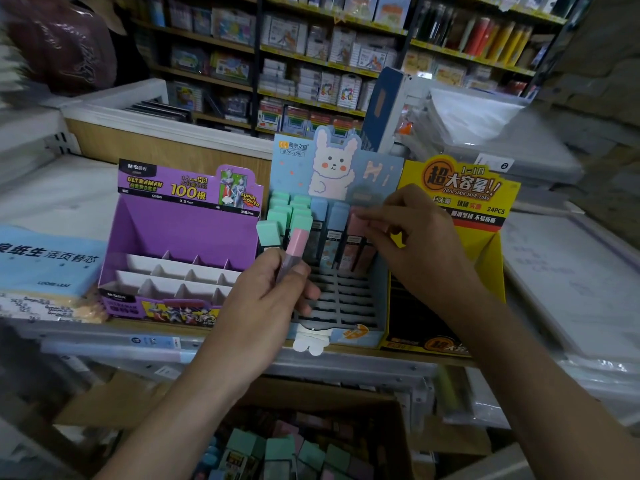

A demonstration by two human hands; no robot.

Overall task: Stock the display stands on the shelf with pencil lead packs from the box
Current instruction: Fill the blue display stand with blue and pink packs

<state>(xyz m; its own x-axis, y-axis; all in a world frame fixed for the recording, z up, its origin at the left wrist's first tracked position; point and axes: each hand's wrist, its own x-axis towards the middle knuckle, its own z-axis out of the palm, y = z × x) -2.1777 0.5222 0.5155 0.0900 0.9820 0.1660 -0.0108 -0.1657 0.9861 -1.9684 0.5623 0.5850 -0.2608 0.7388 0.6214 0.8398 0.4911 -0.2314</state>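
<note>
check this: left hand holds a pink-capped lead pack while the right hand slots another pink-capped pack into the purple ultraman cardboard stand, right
Wrong stand. In the head view the right hand pinches the other pink-capped pack at the pale blue bunny-printed cardboard stand, not the purple Ultraman cardboard stand. The left hand does hold a pink-capped lead pack.

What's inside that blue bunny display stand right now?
Lead packs fill the stand's back rows: green caps left, blue caps middle, pink caps right. The front slots show empty. The left hand, holding a pink-capped pack, and the right hand hide some slots.
</note>
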